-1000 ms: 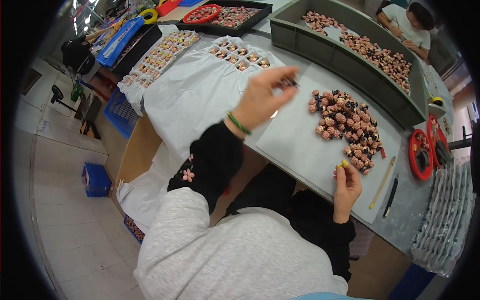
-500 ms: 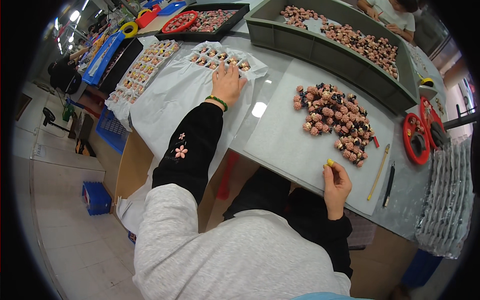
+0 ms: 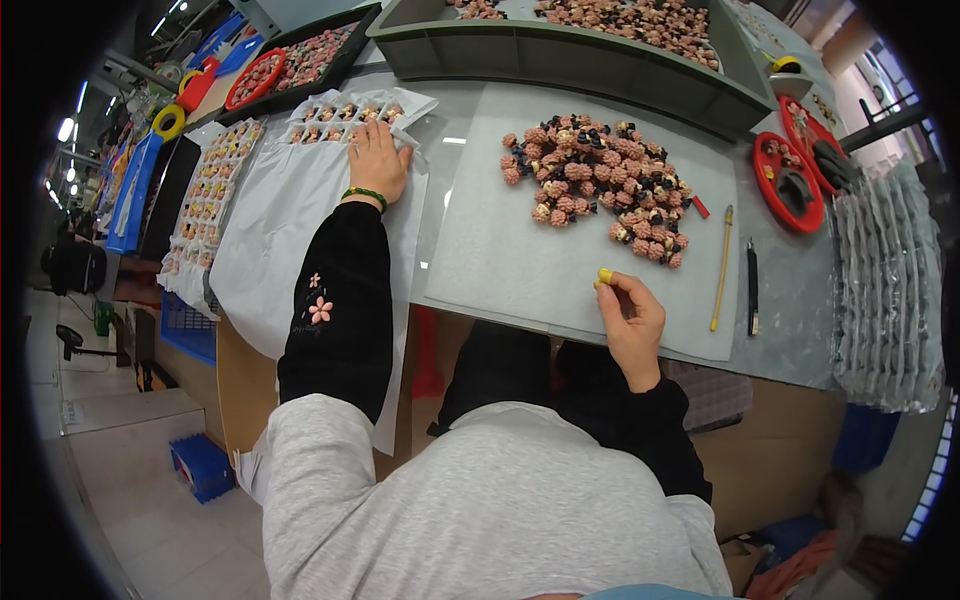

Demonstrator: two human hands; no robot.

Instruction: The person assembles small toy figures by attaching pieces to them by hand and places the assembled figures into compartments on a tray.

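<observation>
Just beyond the right hand (image 3: 632, 320), piled figurines (image 3: 598, 182), left hand (image 3: 380, 165) at tray (image 3: 322, 123)

Knobbly pink figurines (image 3: 612, 172) on smooth matt paper (image 3: 480, 250)
Matt grey-green plastic crate (image 3: 560, 58), glossy grey tabletop (image 3: 792, 290), crinkled shiny plastic packs (image 3: 885, 280), soft-looking matt black cloth sleeve (image 3: 347, 265).

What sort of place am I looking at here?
Likely a workshop or factory: a heap of small pink pieces on the worktable, with many more in a large grey-green bin.
</observation>
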